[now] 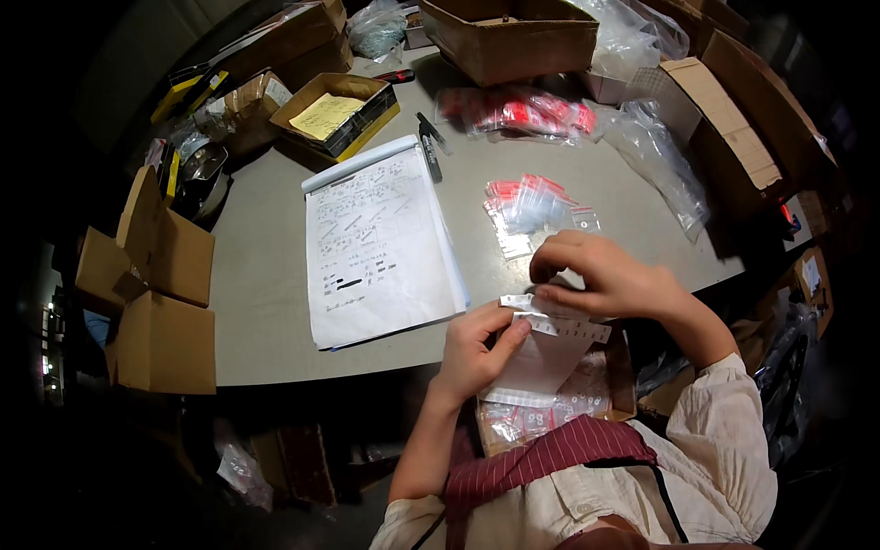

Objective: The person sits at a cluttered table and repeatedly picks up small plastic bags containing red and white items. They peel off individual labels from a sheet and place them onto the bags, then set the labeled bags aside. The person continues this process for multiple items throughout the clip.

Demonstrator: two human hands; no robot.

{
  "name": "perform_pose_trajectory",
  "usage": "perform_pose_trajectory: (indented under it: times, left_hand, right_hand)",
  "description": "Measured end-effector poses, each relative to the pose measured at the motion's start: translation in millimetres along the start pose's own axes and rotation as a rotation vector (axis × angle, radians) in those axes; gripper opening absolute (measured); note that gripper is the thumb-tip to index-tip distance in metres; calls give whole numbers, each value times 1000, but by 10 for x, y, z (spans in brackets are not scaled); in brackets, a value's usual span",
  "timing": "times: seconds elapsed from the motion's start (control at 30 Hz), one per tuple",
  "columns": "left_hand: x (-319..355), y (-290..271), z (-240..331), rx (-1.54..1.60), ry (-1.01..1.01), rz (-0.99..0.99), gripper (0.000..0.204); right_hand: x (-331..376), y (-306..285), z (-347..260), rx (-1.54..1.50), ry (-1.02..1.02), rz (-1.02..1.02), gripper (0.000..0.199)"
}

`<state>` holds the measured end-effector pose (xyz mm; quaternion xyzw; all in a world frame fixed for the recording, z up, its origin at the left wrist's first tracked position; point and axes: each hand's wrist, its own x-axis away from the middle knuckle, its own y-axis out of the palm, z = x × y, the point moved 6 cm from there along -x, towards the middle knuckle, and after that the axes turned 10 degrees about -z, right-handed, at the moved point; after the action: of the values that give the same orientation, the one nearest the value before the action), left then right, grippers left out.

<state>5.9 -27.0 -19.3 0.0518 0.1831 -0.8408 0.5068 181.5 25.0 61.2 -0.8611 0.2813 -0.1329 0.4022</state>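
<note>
My left hand (478,353) pinches the left edge of a white sheet of small labels (555,362), its thumb lying on top. At the upper edge of the sheet, my right hand (596,275) has its fingers curled and its thumb pressed against the label strip; the fingertips are partly hidden. Under the sheet, in front of my body, is an open cardboard box (623,376) holding several small clear zip bags (536,423) with red edges. Just beyond my right hand, a fanned pile of small red-and-clear zip bags (532,206) lies on the table.
A written notepad (385,247) lies left of my hands, with a black marker (429,151) beside its top. Behind stand a box with yellow paper (335,115), bundled red bags (522,112) and a large carton (509,46). Open cartons (165,339) flank the table's left edge.
</note>
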Motion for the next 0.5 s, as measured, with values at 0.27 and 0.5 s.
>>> perform_pose_trajectory:
  times: [0.27, 0.5]
  left_hand:
    - [-6, 15, -2, 46, -56, -10, 19]
    - [-30, 13, 69, 34, -35, -10, 17]
  right_hand:
    - [-21, 127, -114, 189, -84, 15, 43]
    - [17, 258, -200, 320, -151, 150, 34]
